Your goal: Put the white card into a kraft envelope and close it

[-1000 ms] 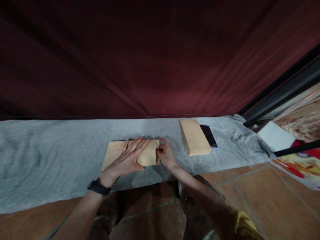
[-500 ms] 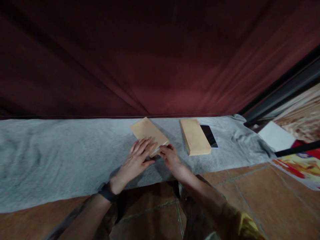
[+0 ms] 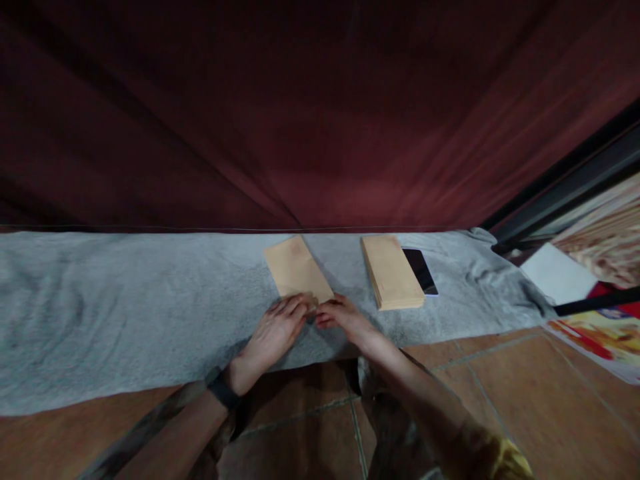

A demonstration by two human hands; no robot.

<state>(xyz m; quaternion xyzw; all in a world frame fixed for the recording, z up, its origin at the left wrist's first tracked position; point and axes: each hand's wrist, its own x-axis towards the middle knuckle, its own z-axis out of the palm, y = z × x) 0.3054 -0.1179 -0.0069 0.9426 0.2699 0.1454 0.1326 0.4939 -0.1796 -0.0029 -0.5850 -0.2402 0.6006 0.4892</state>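
A single brown envelope [image 3: 296,268] lies on the grey cloth [image 3: 125,300], its long side pointing away from me. My left hand [image 3: 274,331] has its fingers curled together onto the envelope's near edge. My right hand [image 3: 344,317] meets it from the right, fingertips pressed on the near right corner. Both hands grip the same near end, which they hide. A black band is on my left wrist [image 3: 223,393].
A stack of brown envelopes [image 3: 393,272] lies to the right, with a dark phone [image 3: 423,270] beside it. A dark red curtain [image 3: 300,120] hangs behind the cloth. White paper [image 3: 553,273] and colourful print [image 3: 600,333] lie at the far right. Brown floor tiles [image 3: 500,400] are below.
The envelope has been turned from lying sideways under my left palm to pointing away from me. Both hands slid back to its near end.
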